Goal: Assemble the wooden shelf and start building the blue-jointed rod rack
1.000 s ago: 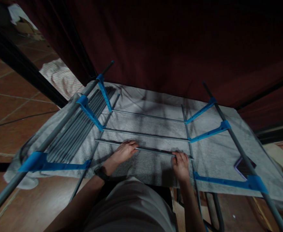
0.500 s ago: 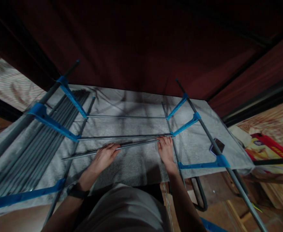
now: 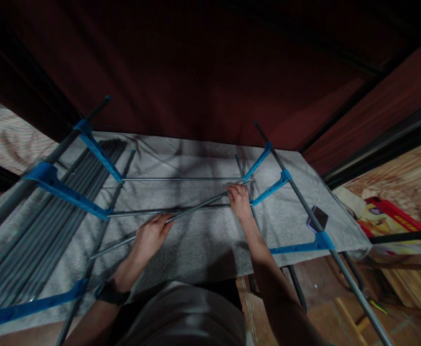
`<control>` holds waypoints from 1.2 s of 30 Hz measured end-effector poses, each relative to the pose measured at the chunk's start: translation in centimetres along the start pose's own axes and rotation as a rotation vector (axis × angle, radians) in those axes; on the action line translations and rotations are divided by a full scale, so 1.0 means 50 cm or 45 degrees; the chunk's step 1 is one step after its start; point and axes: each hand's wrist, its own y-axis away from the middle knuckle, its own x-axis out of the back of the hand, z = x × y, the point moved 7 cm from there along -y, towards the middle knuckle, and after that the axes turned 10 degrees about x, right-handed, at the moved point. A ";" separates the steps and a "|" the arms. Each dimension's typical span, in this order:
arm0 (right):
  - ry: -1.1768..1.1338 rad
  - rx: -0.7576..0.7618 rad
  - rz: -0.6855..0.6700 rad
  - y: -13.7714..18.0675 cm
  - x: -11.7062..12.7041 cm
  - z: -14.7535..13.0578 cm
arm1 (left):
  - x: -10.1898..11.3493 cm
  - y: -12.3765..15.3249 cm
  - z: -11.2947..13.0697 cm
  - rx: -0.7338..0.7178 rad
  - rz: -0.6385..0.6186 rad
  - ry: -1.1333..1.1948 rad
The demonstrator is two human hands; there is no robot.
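Observation:
A thin grey metal tube [image 3: 196,207] slants across the frame, its right end farther from me than its left. My left hand [image 3: 151,235] is closed round it left of the middle, and my right hand [image 3: 239,198] grips it near the right end. Beneath it a fixed crossbar [image 3: 131,213] runs between two blue brackets, the left bracket [image 3: 77,197] and the right bracket [image 3: 271,188]. Farther back, another crossbar [image 3: 181,179] joins a second pair of blue brackets. Thicker upright tubes [image 3: 302,199] carry the brackets on both sides.
Several loose grey tubes [image 3: 52,230] lie side by side on the left of the cloth-covered surface [image 3: 196,242]. A phone [image 3: 318,218] lies behind the right upright. Dark red panels [image 3: 196,72] stand at the back, and a red-and-yellow package [image 3: 386,218] is at the right.
The held tube has tilted more steeply: its right end has moved away from me and its left end nearer. My right hand has moved forward with it. The view has shifted slightly.

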 end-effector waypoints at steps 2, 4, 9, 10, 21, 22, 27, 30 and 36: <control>-0.010 0.001 -0.005 -0.021 -0.005 0.017 | 0.005 -0.006 0.006 0.007 0.021 -0.026; -0.019 -0.001 -0.010 -0.041 -0.010 0.030 | 0.010 -0.016 0.015 0.004 0.041 -0.062; -0.085 -0.034 0.059 -0.074 -0.015 0.048 | 0.027 -0.046 0.039 0.022 0.079 -0.143; -0.110 -0.064 0.102 -0.074 -0.014 0.053 | 0.030 -0.050 0.040 0.040 0.081 -0.159; -0.187 -0.392 0.311 0.069 -0.026 0.130 | 0.048 -0.070 0.020 0.084 0.068 -0.209; -0.177 -0.368 0.302 0.076 -0.023 0.121 | 0.049 -0.076 0.026 0.044 0.064 -0.222; -0.104 -0.168 0.235 0.087 0.002 0.019 | 0.049 -0.069 0.030 -0.095 0.038 -0.159; -0.099 0.021 0.109 0.095 -0.002 -0.056 | 0.041 -0.038 0.014 -0.146 -0.016 -0.071; -0.038 0.172 -0.127 0.137 -0.023 -0.137 | 0.040 0.007 0.006 -0.184 -0.073 -0.090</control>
